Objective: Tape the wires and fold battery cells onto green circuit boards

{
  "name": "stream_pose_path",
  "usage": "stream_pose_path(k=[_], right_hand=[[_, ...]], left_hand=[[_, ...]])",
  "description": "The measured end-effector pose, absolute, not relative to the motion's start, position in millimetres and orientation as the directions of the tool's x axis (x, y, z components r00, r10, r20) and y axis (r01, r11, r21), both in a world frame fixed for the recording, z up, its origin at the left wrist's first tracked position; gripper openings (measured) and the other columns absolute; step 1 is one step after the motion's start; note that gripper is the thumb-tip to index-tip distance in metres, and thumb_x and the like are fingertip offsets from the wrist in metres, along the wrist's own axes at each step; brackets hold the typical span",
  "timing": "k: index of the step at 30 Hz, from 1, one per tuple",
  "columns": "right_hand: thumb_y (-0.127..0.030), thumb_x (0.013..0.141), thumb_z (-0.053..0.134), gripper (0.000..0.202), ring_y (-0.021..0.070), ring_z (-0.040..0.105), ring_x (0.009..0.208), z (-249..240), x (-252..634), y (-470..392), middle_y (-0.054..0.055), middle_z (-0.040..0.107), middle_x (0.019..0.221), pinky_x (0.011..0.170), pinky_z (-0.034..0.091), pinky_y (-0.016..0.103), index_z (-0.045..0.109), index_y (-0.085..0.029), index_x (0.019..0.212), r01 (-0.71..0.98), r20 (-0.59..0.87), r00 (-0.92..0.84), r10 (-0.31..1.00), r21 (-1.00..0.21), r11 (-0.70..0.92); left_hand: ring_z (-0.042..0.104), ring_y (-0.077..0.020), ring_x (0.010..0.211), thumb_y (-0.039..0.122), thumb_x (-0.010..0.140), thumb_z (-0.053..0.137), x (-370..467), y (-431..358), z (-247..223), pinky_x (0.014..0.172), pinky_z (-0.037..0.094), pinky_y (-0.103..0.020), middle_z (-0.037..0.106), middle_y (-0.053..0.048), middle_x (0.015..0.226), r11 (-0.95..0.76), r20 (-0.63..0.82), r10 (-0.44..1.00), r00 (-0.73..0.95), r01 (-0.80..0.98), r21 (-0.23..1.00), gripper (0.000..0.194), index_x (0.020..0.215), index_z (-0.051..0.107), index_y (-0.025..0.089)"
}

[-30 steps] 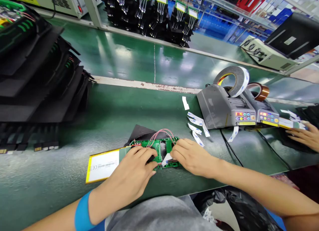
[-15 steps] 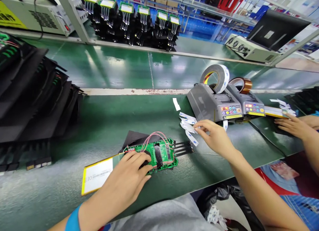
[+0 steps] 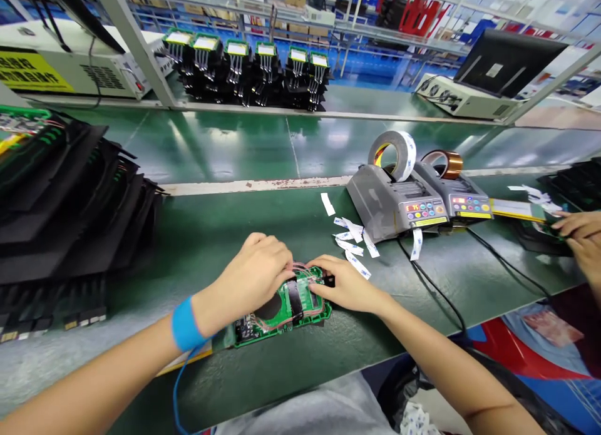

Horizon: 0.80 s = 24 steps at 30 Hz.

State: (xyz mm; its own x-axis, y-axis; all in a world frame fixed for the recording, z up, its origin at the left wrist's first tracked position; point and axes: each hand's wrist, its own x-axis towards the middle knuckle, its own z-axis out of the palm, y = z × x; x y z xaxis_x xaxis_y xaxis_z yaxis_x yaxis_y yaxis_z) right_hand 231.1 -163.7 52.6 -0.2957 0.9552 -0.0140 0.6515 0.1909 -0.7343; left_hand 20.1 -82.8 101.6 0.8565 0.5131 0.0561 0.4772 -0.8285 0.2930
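Note:
A green circuit board assembly [image 3: 282, 307] with a black strip across it and thin red wires lies on the green bench. My left hand [image 3: 263, 266], with a blue band at the wrist, is over its upper edge, fingers closed at the wires; what they pinch is hard to make out. My right hand [image 3: 345, 285] rests at the board's right end, thumb and fingers apart over its edge. The yellow-edged white panel [image 3: 188, 360] at the board's left is mostly hidden under my left forearm.
White tape strips [image 3: 350, 241] lie beyond my right hand, near two tape dispensers [image 3: 399, 200]. Black stacked units [image 3: 70, 203] stand at the left. Another person's hand [image 3: 582, 231] is at the far right. Cables run over the bench at right.
My left hand has moved up from the board's left part to its wires. My right hand has left the tape strips and come to the board's right end. The view has shifted slightly.

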Motion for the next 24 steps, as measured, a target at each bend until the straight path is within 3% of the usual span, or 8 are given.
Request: stream_pose_path(k=[4,8,11,17,20,24], right_hand=[[-0.032,0.087,0.062,0.038,0.0159,0.060,0.091,43,240,-165,0.005,0.060,0.110,0.076,0.051,0.027,0.057,-0.023,0.124,0.534,-0.023,-0.326,0.945,-0.829,0.164],[-0.033,0.092,0.055,0.034,0.0139,0.060,0.085,39,239,-168,0.005,0.059,0.109,0.076,0.050,0.027,0.056,-0.023,0.124,0.531,-0.007,-0.298,0.955,-0.832,0.160],[-0.027,0.093,0.052,0.027,0.0130,0.058,0.079,38,234,-169,0.005,0.061,0.104,0.074,0.049,0.026,0.060,-0.020,0.117,0.593,0.012,-0.251,0.968,-0.789,0.163],[-0.012,0.086,0.049,0.023,0.0148,0.059,0.080,37,220,-167,0.004,0.062,0.097,0.074,0.048,0.027,0.062,-0.018,0.105,0.690,0.056,-0.156,0.986,-0.709,0.149],[-0.006,0.081,0.049,0.024,0.0160,0.058,0.081,39,215,-165,0.003,0.061,0.092,0.075,0.046,0.029,0.060,-0.018,0.098,0.716,0.053,-0.128,0.990,-0.686,0.130],[-0.003,0.075,0.047,0.024,0.0164,0.056,0.083,39,212,-161,0.001,0.058,0.089,0.077,0.044,0.029,0.056,-0.020,0.090,0.721,0.036,-0.111,0.993,-0.685,0.105]], left_hand=[[0.054,-0.0152,0.074,0.029,0.096,0.046,-12,-102,102,0.075,0.038,-0.032,0.062,0.003,0.078,-0.767,0.055,0.556,0.829,0.487,0.418,0.017,0.089,0.059,0.022],[0.051,-0.0165,0.077,0.025,0.097,0.044,-35,-116,87,0.072,0.038,-0.030,0.059,0.000,0.083,-0.776,0.167,0.595,0.787,0.508,0.374,0.019,0.112,0.055,0.021],[0.049,-0.0167,0.078,0.020,0.096,0.044,-42,-116,75,0.073,0.039,-0.029,0.055,-0.001,0.084,-0.801,0.162,0.569,0.806,0.499,0.332,0.026,0.121,0.050,0.020],[0.046,-0.0176,0.074,0.002,0.091,0.036,-36,-108,75,0.068,0.037,-0.030,0.052,-0.002,0.081,-0.921,0.069,0.373,0.925,0.360,0.152,0.044,0.129,0.050,0.019],[0.047,-0.0194,0.073,0.003,0.089,0.041,-24,-106,86,0.067,0.037,-0.032,0.054,-0.003,0.078,-0.959,-0.004,0.284,0.959,0.284,0.016,0.041,0.125,0.055,0.015],[0.049,-0.0204,0.073,0.004,0.087,0.046,-9,-104,97,0.066,0.038,-0.034,0.056,-0.003,0.077,-0.961,-0.122,0.272,0.955,0.263,-0.086,0.038,0.119,0.061,0.015]])
